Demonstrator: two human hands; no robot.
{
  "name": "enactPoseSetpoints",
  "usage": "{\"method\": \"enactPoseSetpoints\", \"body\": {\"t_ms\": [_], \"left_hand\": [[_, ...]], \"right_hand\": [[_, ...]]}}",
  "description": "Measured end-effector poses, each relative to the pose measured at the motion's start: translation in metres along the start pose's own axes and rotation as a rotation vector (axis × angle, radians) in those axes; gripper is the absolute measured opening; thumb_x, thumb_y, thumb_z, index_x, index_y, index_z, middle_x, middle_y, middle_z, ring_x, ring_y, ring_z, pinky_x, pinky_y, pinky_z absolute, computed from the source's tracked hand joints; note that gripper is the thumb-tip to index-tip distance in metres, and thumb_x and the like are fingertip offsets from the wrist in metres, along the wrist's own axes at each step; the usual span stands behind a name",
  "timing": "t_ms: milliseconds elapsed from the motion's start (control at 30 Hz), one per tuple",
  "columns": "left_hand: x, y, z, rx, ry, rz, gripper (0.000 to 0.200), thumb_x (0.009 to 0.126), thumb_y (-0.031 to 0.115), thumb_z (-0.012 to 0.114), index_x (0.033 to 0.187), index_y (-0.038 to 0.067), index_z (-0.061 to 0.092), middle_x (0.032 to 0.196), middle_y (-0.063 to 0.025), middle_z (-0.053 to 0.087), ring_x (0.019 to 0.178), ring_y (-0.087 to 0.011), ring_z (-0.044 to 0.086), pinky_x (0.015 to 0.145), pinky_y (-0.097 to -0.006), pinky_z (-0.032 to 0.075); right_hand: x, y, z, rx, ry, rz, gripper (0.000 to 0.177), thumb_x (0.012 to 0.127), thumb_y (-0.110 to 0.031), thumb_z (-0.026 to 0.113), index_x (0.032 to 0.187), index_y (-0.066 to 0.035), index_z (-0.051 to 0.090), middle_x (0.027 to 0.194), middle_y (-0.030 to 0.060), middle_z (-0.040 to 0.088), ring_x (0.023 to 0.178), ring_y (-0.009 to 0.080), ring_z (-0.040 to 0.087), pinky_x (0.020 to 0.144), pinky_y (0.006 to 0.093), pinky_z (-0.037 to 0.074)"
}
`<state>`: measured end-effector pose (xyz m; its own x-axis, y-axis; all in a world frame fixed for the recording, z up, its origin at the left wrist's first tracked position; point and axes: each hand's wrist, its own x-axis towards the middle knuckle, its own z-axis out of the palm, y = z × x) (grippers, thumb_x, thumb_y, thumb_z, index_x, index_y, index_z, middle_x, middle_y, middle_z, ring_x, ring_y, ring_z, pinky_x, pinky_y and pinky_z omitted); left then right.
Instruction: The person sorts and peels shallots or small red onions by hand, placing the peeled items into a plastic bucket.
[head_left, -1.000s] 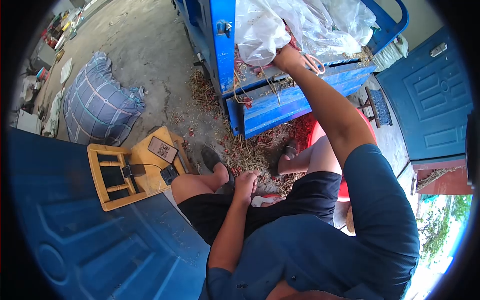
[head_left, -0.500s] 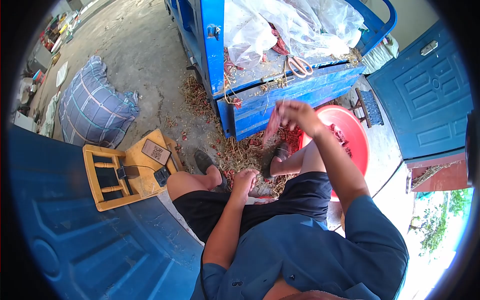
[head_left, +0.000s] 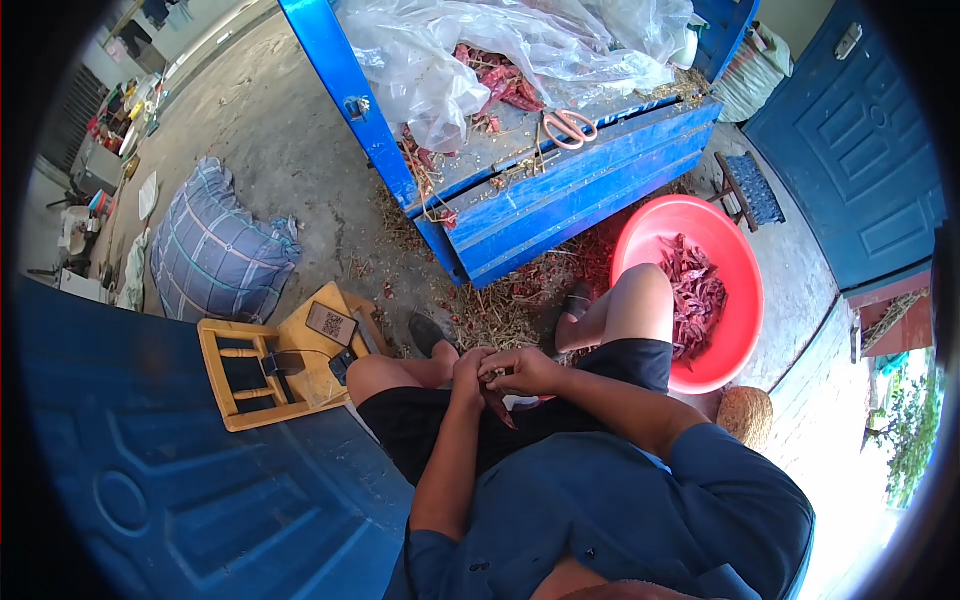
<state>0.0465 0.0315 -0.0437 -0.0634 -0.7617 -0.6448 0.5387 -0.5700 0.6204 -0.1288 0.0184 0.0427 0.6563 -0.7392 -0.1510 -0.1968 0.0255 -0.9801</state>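
Note:
My left hand (head_left: pixel 469 372) and my right hand (head_left: pixel 522 371) meet above my lap. A dark red dried chili (head_left: pixel 503 411) hangs below them, its upper end inside the closed fingers of my left hand. My right fingers are pinched at the top of the chili, and what they grip there is too small to make out. To the right of my knee stands a red basin (head_left: pixel 741 325) with dried chilies (head_left: pixel 697 300) in it.
Ahead is a blue cart (head_left: pixel 585 205) bearing plastic sheeting (head_left: pixel 600 65), loose chilies and scissors (head_left: pixel 569 129). A wooden chair (head_left: pixel 300 385) with a phone (head_left: pixel 331 324) stands left, near a plaid sack (head_left: pixel 222 250). Stalks litter the floor. A small stool (head_left: pixel 752 190) is beyond the basin.
My right hand has come down from in front of the cart to my left hand. The chili now hangs below both hands. The view has shifted, showing more of the basin.

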Motion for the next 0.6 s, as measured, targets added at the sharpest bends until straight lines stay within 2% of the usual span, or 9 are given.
{"method": "enactPoseSetpoints", "body": {"t_ms": [67,200,233,300,333,433,500,567,600], "left_hand": [[0.005,-0.005,-0.004,0.021,0.008,0.005,0.022,0.091,0.012,0.05,0.099,-0.002,0.066,0.087,-0.0079,0.066,0.076,-0.0179,0.064,0.069,-0.03,0.052],[0.01,-0.018,-0.006,0.053,0.02,0.003,0.025,0.094,0.016,0.047,0.1,0.0,0.065,0.088,-0.0088,0.066,0.078,-0.019,0.065,0.068,-0.0315,0.053],[0.006,-0.014,-0.002,0.06,0.018,-0.001,0.025,0.094,0.016,0.047,0.1,0.0,0.065,0.088,-0.0088,0.066,0.078,-0.019,0.065,0.068,-0.0315,0.053],[-0.008,0.0,0.011,0.131,0.037,-0.049,0.028,0.097,0.021,0.046,0.101,0.001,0.064,0.083,-0.0077,0.065,0.068,-0.0159,0.063,0.056,-0.0279,0.051],[-0.006,-0.003,0.011,0.143,0.034,-0.063,0.028,0.097,0.021,0.046,0.101,0.001,0.064,0.083,-0.0077,0.065,0.068,-0.0159,0.063,0.056,-0.0279,0.051],[0.011,-0.02,0.009,0.009,0.057,-0.052,0.029,0.098,0.028,0.046,0.098,0.005,0.064,0.067,-0.0032,0.06,0.042,-0.0122,0.052,0.037,-0.0239,0.04],[0.008,-0.019,0.012,0.058,0.047,-0.077,0.029,0.098,0.028,0.046,0.097,0.005,0.063,0.067,-0.0031,0.061,0.043,-0.0124,0.053,0.037,-0.0239,0.04],[0.005,-0.016,0.015,0.099,0.035,-0.094,0.028,0.098,0.028,0.046,0.096,0.006,0.063,0.067,-0.0031,0.061,0.044,-0.0127,0.053,0.037,-0.0238,0.04],[0.003,-0.014,0.015,0.145,0.024,-0.116,0.027,0.098,0.027,0.046,0.096,0.005,0.062,0.068,-0.0034,0.062,0.045,-0.0127,0.054,0.038,-0.024,0.04]], "right_hand": [[0.003,0.012,0.009,-0.173,0.098,-0.07,0.028,0.081,-0.014,0.073,0.108,-0.011,0.071,0.104,0.0067,0.071,0.092,0.0218,0.069,0.079,0.0322,0.054],[0.003,0.03,0.031,-0.441,0.362,-0.088,0.027,0.079,-0.023,0.072,0.104,-0.012,0.072,0.111,0.0068,0.068,0.096,0.0261,0.067,0.08,0.0374,0.054],[0.005,0.031,0.033,-0.431,0.408,0.004,0.028,0.079,-0.026,0.072,0.103,-0.014,0.073,0.113,0.0071,0.066,0.098,0.0266,0.066,0.08,0.0398,0.054],[0.005,0.028,0.039,-0.409,0.467,0.111,0.028,0.078,-0.029,0.072,0.103,-0.016,0.073,0.115,0.0073,0.065,0.099,0.0271,0.066,0.08,0.0422,0.053],[0.006,0.023,0.038,-0.411,0.517,0.177,0.027,0.078,-0.029,0.072,0.102,-0.018,0.074,0.11,0.0073,0.066,0.097,0.0278,0.066,0.079,0.0426,0.053],[0.011,0.028,0.036,-0.428,0.609,0.268,0.024,0.079,-0.025,0.071,0.101,-0.015,0.074,0.098,0.0078,0.067,0.089,0.0263,0.067,0.072,0.0413,0.053],[0.014,0.044,0.035,-0.439,0.646,0.29,0.023,0.08,-0.021,0.071,0.1,-0.012,0.073,0.09,0.0081,0.068,0.082,0.0241,0.068,0.067,0.0395,0.054],[0.02,0.05,0.027,0.353,0.467,0.523,0.019,0.084,-0.015,0.07,0.099,-0.003,0.07,0.078,0.0064,0.066,0.067,0.0163,0.065,0.055,0.0327,0.051],[0.019,0.053,0.025,0.353,0.467,0.528,0.019,0.084,-0.015,0.07,0.099,-0.003,0.07,0.078,0.0064,0.066,0.067,0.0163,0.065,0.055,0.0327,0.051]]}}
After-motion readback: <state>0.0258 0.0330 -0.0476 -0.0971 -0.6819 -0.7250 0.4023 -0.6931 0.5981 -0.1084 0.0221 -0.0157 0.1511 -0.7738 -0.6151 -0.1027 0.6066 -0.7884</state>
